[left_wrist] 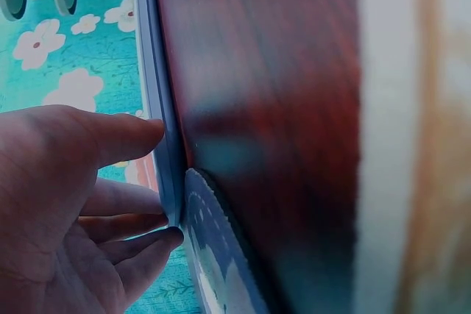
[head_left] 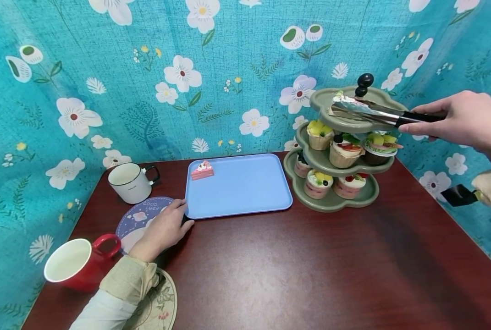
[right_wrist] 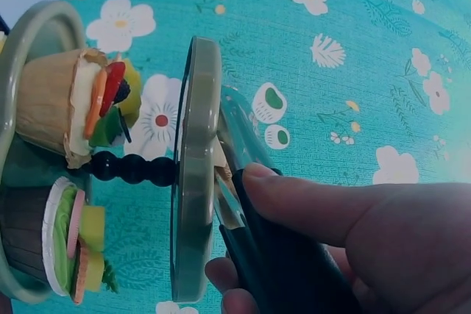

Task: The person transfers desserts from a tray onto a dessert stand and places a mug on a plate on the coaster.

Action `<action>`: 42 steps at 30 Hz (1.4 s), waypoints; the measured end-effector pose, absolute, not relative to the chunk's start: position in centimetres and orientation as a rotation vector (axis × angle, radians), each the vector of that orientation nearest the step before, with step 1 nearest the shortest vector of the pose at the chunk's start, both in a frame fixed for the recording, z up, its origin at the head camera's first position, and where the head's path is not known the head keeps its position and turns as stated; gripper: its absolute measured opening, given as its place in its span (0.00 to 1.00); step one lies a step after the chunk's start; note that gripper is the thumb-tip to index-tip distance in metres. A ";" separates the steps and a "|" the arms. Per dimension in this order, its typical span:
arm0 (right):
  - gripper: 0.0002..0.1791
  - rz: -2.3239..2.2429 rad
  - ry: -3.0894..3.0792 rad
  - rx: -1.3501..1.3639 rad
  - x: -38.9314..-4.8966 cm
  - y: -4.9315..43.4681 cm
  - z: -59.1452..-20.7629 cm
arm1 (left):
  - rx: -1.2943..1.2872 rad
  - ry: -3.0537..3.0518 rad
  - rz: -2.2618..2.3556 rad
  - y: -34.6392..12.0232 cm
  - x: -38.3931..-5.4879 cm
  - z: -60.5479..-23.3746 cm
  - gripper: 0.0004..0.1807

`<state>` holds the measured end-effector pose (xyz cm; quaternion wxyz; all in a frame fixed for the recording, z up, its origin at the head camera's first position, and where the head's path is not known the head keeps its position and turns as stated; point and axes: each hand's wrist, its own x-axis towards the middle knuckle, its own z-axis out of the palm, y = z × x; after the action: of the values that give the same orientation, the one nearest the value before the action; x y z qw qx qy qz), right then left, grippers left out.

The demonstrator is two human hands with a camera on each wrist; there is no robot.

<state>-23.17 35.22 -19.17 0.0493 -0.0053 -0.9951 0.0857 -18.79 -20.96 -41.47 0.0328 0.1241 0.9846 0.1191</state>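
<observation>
My left hand (head_left: pixel 167 229) is at the near left corner of a light blue tray (head_left: pixel 245 188). In the left wrist view, its thumb and fingertips hold the rim. A small pink cake slice (head_left: pixel 202 170) sits at the tray's back left. My right hand (head_left: pixel 464 120) grips the black handles of metal serving tongs (head_left: pixel 377 113), above the top tier of a green three-tier stand (head_left: pixel 323 101). Between the tongs' ends is a white-topped pastry (head_left: pixel 342 98), mostly hidden. In the right wrist view, the tier's edge hides most of it.
Several cupcakes (head_left: pixel 344 151) fill the stand's lower tiers. A white mug (head_left: pixel 130 185), a red mug (head_left: pixel 82 266), a purple round mat (head_left: pixel 131 217) and a patterned round mat (head_left: pixel 164 302) are at the left. Flowered cloth (head_left: pixel 228 91) hangs behind the table.
</observation>
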 end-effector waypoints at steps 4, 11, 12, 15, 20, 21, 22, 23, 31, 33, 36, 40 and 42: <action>0.47 0.256 -3.029 -0.019 -23.3 35.5 -19.2 | 0.387 3.034 0.368 -21.0 -18.8 -41.5 0.32; 0.47 0.289 -3.029 -0.047 -23.0 35.6 -19.1 | 0.395 3.040 0.363 -20.9 -18.8 -41.4 0.31; 0.47 0.295 -3.029 -0.053 -23.0 35.7 -19.1 | 0.398 3.042 0.361 -21.0 -18.8 -41.4 0.31; 0.49 0.315 -3.036 -0.071 -22.7 36.0 -19.0 | 0.398 3.043 0.361 -20.9 -18.8 -41.4 0.31; 0.50 0.318 -3.047 -0.096 -22.4 36.8 -19.2 | 0.399 3.039 0.351 -20.9 -18.9 -41.4 0.31; 0.50 0.318 -3.045 -0.096 -22.3 36.9 -19.2 | 0.401 3.040 0.347 -20.9 -18.9 -41.4 0.31; 0.51 0.319 -3.042 -0.096 -22.3 37.1 -19.3 | 0.403 3.042 0.343 -20.9 -19.0 -41.4 0.30; 0.51 0.332 -3.037 -0.093 -22.3 37.2 -19.3 | 0.403 3.044 0.340 -20.9 -19.0 -41.3 0.30; 0.47 0.431 -2.986 -0.091 -22.0 37.6 -19.2 | 0.417 3.049 0.333 -21.0 -19.0 -41.4 0.29; 0.44 0.470 -2.964 -0.077 -21.9 37.5 -19.1 | 0.414 3.048 0.338 -21.1 -19.0 -41.4 0.29; 0.43 0.492 -2.938 -0.069 -21.5 36.9 -19.1 | 0.404 3.041 0.344 -21.0 -19.0 -41.4 0.30; 0.43 0.455 -2.916 -0.041 -20.8 35.2 -19.1 | 0.388 3.032 0.349 -20.9 -19.0 -41.4 0.30; 0.43 0.415 -2.904 -0.004 -20.5 34.0 -19.1 | 0.383 3.033 0.350 -20.9 -19.0 -41.4 0.30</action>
<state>-20.45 34.05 -19.12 0.1039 -0.0012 -0.9846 0.1407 -18.99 -20.85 -41.40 0.0325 0.1243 0.9852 0.1136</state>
